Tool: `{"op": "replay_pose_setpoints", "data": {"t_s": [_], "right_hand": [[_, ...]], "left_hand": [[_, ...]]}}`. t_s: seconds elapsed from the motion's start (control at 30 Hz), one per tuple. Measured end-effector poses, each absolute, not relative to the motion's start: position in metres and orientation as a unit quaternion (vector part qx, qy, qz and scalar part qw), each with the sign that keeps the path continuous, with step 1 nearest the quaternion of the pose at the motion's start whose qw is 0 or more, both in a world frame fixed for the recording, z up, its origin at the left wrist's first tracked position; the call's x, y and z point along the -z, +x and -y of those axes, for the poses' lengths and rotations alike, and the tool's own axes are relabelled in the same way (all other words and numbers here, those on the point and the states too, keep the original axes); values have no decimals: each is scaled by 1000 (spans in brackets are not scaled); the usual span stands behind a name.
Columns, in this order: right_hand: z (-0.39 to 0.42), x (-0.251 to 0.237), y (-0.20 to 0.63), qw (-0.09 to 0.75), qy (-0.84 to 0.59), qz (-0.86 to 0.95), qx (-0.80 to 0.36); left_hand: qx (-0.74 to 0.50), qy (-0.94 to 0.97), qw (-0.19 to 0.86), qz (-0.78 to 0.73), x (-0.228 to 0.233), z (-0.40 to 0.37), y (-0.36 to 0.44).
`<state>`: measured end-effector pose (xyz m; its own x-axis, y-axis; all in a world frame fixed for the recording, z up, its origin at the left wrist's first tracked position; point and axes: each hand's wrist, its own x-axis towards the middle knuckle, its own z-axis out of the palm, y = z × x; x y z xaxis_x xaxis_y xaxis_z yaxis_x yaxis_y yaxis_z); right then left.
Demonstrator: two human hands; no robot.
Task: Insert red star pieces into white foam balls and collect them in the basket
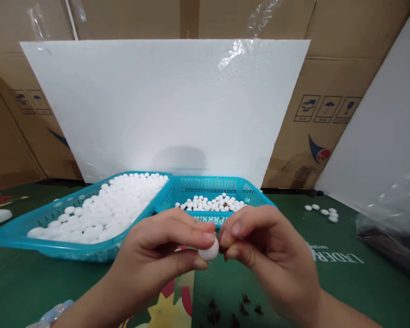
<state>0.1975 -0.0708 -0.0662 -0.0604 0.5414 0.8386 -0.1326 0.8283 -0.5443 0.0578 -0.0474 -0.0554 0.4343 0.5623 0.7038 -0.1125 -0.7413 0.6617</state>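
Between pinched fingers (194,236) of the left hand (155,242), a round white ball (209,251) is held; the right hand (278,255) is pinched, contents unclear. Beyond, one turquoise plastic basket (17,233) is heaped with balls (119,200), another (208,183) sparsely filled.

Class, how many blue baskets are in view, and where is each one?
2. One basket, heaped with white balls, is at left; the second basket, with fewer, is beyond the left hand and right hand, which partly hide it.
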Motion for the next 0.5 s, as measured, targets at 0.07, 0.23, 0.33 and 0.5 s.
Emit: {"op": "replay_pose_setpoints", "data": {"t_s": [0.07, 0.23, 0.33, 0.5], "right_hand": [[70, 67, 197, 663, -152, 692, -241], [70, 68, 198, 645, -148, 716, -223], [70, 68, 199, 634, -129, 735, -206], [69, 67, 199, 624, -134, 752, -165]], "left_hand": [[-505, 790, 314, -146, 53, 48, 57], [-498, 811, 275, -139, 47, 51, 57], [-488, 811, 290, -138, 45, 52, 58], [-473, 811, 320, -128, 48, 49, 56]]}}
